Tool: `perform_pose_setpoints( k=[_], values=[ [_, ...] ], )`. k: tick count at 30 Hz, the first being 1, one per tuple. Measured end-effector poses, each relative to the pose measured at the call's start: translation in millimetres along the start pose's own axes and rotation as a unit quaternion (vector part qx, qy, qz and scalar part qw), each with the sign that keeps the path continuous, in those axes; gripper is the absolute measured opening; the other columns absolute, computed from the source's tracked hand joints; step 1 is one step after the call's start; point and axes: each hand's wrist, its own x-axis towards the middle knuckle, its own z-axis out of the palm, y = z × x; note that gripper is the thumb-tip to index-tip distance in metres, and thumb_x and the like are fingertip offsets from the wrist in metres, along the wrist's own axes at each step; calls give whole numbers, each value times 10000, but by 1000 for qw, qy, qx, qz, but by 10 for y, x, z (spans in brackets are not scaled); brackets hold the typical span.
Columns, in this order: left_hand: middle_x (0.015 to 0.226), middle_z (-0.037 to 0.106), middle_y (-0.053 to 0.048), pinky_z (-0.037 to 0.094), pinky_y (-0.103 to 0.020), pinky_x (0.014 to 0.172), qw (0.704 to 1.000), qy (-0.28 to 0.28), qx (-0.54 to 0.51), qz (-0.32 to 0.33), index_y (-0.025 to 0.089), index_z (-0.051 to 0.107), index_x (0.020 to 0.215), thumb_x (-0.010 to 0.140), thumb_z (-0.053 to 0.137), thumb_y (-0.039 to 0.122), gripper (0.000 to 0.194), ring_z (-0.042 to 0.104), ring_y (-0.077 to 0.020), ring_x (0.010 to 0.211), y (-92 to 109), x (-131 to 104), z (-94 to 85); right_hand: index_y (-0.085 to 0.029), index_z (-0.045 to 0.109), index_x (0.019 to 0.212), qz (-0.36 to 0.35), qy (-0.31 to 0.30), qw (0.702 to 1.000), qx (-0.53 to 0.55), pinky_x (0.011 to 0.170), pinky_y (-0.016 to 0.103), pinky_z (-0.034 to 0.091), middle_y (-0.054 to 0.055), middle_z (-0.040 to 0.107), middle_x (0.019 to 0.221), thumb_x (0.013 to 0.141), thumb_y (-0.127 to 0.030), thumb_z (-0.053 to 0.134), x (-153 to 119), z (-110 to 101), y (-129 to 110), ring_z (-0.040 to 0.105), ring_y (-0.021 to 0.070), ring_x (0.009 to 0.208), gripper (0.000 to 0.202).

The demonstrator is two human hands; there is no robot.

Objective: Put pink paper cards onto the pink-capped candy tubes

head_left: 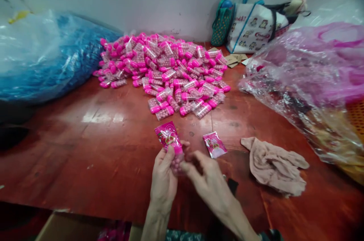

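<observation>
Over the near middle of the table, my left hand (165,174) is closed on a small clear candy bottle (177,160) with pink balls inside and a bright pink cap. A shiny printed pink sachet (167,131) stands up from the same grip, at the cap end; whether it covers the cap or lies against it I cannot tell. My right hand (209,174) pinches the lower end of the bottle with thumb and fingers. A second pink sachet (215,145) lies flat to the right. Beyond my hands spreads a big heap of similar pink-capped candy bottles (167,68).
A large clear bag of blue items (57,59) lies at the left. At the back right stand a printed tote bag (253,28) and a green bottle pouch (222,24). A crumpled cloth (274,165) and pink plastic bags (307,66) lie to the right.
</observation>
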Motion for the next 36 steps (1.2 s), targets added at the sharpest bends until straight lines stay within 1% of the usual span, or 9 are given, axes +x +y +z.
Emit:
perform_pose_setpoints(
  k=[1, 4, 9, 12, 17, 21, 25, 30, 36],
  values=[
    [818, 689, -63, 448, -163, 493, 1000, 10, -14, 22, 122, 655, 863, 785, 590, 320, 222, 564, -83, 560, 0, 4, 16, -190, 581, 794, -1, -14, 1000, 9, 590, 243, 367, 5, 592, 733, 800, -396, 587, -15, 85, 2, 514, 151, 662, 206],
    [858, 691, -66, 482, -200, 577, 998, 15, -36, 51, 137, 675, 845, 775, 607, 275, 169, 613, -130, 681, 24, -4, 40, -185, 573, 826, 8, 5, 996, 88, 582, 231, 387, 0, 587, 723, 864, -387, 490, -23, 273, 4, 523, 141, 649, 222],
    [835, 696, -52, 504, -240, 619, 998, 17, -46, 48, 169, 692, 832, 736, 655, 240, 125, 637, -160, 725, 99, -8, 47, -171, 542, 922, -7, 22, 990, 137, 566, 213, 409, 3, 583, 736, 911, -364, 402, -12, 319, -22, 544, 123, 627, 238],
    [870, 691, -73, 512, -245, 625, 998, 11, -20, 63, 151, 698, 800, 704, 686, 253, 142, 638, -188, 782, 122, -6, 82, -181, 530, 924, -22, 52, 992, 116, 568, 224, 410, 10, 589, 733, 918, -344, 380, -43, 313, -24, 549, 132, 626, 222],
    [1021, 659, -122, 524, -269, 661, 997, -68, 6, 45, 136, 699, 825, 699, 685, 301, 208, 627, -217, 837, 106, -86, 157, -199, 518, 970, -103, 113, 985, 78, 556, 247, 445, 35, 625, 740, 910, -247, 360, -114, 269, -4, 578, 154, 577, 176],
    [842, 677, -102, 488, -373, 831, 991, -132, -1, 37, 160, 701, 852, 685, 687, 365, 264, 562, -294, 1026, 116, -117, 161, -206, 468, 1117, -167, 148, 974, 25, 550, 268, 469, 96, 647, 914, 887, -180, 370, -160, 238, -17, 616, 182, 627, 252],
    [845, 671, -96, 408, -448, 935, 990, -125, -7, 62, 169, 696, 843, 689, 664, 422, 297, 486, -314, 1127, 172, -48, 124, -217, 455, 1053, -203, 165, 965, -17, 541, 275, 462, 75, 641, 818, 890, -163, 346, -162, 291, -41, 627, 195, 627, 202],
    [758, 636, -68, 413, -394, 932, 991, -102, -6, 85, 171, 684, 808, 750, 625, 344, 191, 467, -278, 1145, 146, 27, 120, -215, 434, 1038, -193, 195, 961, -47, 510, 280, 449, 58, 636, 753, 896, -165, 332, -146, 356, -35, 620, 199, 571, 181],
    [676, 620, -57, 429, -360, 923, 992, -121, -24, 8, 200, 674, 805, 751, 607, 414, 231, 447, -266, 1176, 19, -38, 175, -179, 493, 1068, -140, 202, 969, -13, 603, 335, 499, 122, 656, 780, 904, -230, 332, -198, 386, -11, 636, 237, 638, 235]
  ],
)
